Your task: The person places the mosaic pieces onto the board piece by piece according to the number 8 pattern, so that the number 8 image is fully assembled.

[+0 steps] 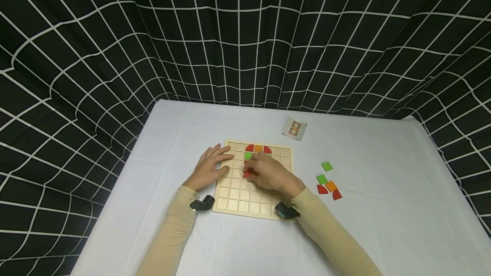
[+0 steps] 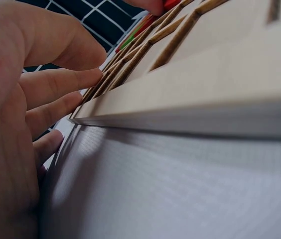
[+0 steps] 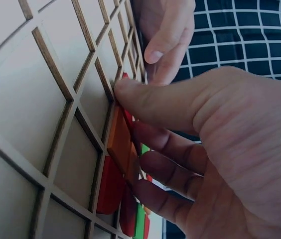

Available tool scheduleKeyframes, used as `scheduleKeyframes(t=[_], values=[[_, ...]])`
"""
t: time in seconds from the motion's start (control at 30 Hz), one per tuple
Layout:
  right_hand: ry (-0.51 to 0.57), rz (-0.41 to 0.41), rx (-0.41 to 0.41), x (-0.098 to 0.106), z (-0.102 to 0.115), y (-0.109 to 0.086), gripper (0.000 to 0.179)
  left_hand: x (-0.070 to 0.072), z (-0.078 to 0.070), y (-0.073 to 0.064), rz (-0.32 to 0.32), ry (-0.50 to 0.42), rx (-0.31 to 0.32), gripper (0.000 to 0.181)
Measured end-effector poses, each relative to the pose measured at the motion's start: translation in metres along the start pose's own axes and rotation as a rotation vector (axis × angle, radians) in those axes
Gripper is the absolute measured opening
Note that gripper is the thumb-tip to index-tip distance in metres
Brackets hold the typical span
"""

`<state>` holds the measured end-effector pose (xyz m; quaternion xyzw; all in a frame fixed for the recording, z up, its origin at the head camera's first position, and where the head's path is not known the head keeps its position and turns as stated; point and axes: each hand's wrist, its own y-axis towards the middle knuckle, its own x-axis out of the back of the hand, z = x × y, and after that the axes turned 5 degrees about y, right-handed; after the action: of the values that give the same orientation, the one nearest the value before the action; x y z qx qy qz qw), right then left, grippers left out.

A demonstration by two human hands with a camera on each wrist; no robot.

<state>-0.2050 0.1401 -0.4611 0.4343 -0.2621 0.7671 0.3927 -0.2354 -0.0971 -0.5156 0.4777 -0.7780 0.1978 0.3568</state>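
A wooden grid board (image 1: 234,205) lies on the table, its square cells partly filled with coloured tiles. My left hand (image 1: 209,167) rests at the board's left edge with fingers spread; in the left wrist view its fingertips (image 2: 93,77) touch the rim. Over the middle of the board, my right hand (image 1: 270,173) pinches a red quarter-circle tile (image 1: 247,174) between thumb and fingers at a cell. In the right wrist view an orange tile (image 3: 118,132) and a red tile (image 3: 109,184) sit beside the thumb. Other tiles are partly hidden under the right hand.
Right of the board lie loose tiles: green (image 1: 327,166), another green (image 1: 322,179), orange (image 1: 331,186) and red quarter-circles (image 1: 337,194). A small printed pattern card (image 1: 294,128) lies behind the board. A black grid-lined curtain (image 1: 249,54) surrounds the white table (image 1: 383,182).
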Motion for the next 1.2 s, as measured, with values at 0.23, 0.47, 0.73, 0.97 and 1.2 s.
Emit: scheduleKeyframes(t=[0.23, 0.47, 0.73, 0.97, 1.2], values=[[0.021, 0.006, 0.005, 0.004, -0.002, -0.004, 0.021, 0.0, -0.002, 0.001, 0.006, 0.0, 0.006, 0.042], [0.251, -0.089, -0.029, 0.02, -0.007, -0.019, 0.029, -0.001, 0.0, 0.002, 0.008, 0.007, -0.008, 0.042], [0.381, -0.22, -0.099, 0.04, -0.018, -0.048, 0.034, -0.001, 0.002, 0.002, 0.007, -0.003, 0.01, 0.042], [0.407, -0.29, -0.228, 0.045, -0.045, -0.073, 0.038, -0.001, 0.001, 0.001, 0.003, -0.006, 0.017, 0.041], [0.39, -0.371, -0.298, 0.059, -0.068, -0.099, 0.04, -0.001, 0.001, 0.0, -0.003, -0.014, 0.014, 0.041]])
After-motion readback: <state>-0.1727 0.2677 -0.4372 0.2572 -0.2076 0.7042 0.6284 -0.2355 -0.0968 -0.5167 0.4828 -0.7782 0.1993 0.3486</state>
